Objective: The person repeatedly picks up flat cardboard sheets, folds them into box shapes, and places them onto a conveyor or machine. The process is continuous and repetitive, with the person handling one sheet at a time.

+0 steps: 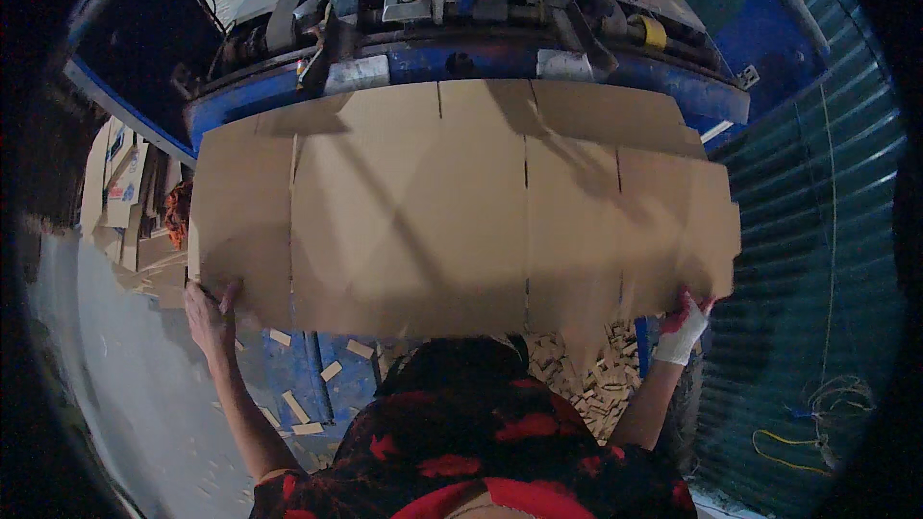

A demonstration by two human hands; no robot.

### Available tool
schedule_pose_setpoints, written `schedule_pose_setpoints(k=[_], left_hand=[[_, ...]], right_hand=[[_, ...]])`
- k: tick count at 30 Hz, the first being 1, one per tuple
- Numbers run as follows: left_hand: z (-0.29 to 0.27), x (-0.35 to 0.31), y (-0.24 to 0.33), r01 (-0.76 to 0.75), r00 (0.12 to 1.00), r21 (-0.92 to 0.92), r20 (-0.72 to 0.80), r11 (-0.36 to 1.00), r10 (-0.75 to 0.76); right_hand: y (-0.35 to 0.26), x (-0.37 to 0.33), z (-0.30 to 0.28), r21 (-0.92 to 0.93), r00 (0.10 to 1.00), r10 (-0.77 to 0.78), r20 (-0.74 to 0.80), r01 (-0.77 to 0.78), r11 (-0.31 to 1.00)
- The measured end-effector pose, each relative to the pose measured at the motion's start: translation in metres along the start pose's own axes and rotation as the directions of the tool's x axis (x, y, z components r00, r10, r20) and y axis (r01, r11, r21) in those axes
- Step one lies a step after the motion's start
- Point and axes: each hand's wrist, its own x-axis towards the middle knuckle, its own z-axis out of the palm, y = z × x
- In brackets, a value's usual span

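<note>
A wide flat sheet of brown cardboard [404, 211] stretches across the middle of the view in front of me. Several slits and crease lines run through it, and its right edge is stepped. My bare left hand [211, 312] grips its near left corner, the thumb on top and the other fingers partly hidden. At the near right corner my right hand [685, 329], in a white and red glove, holds the sheet between thumb and fingers. The far edge of the sheet lies against the front of a blue machine [442, 60].
Small cardboard offcuts [596, 384] are heaped below the sheet, and more lie scattered over a blue surface [317, 380]. Cardboard pieces [120, 192] stand stacked at the left. A green corrugated wall [798, 259] rises on the right, with a loose yellow cable [788, 461] near it.
</note>
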Motion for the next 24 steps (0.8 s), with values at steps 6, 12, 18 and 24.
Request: schedule_pose_setpoints(k=[6,12,18,24], left_hand=[[-0.059,-0.010,0.029,0.024,0.920,-0.892,0.196,0.450,0.340],[0.026,-0.061,0.088,0.040,0.926,-0.895,0.199,0.443,0.319],[0.058,-0.043,0.133,-0.613,0.739,-0.566,-0.164,0.551,0.653],[0.054,0.041,0.205,-0.716,0.661,-0.493,-0.253,0.494,0.706]], right_hand=[[-0.066,-0.050,0.092,-0.177,0.644,-0.743,0.182,0.765,0.619],[-0.045,-0.117,0.155,-0.056,0.048,0.336,0.941,0.998,0.013],[-0.009,-0.086,0.185,0.206,-0.166,0.196,0.966,0.956,-0.209],[0.039,-0.028,0.248,0.178,-0.160,0.087,0.983,0.946,-0.271]])
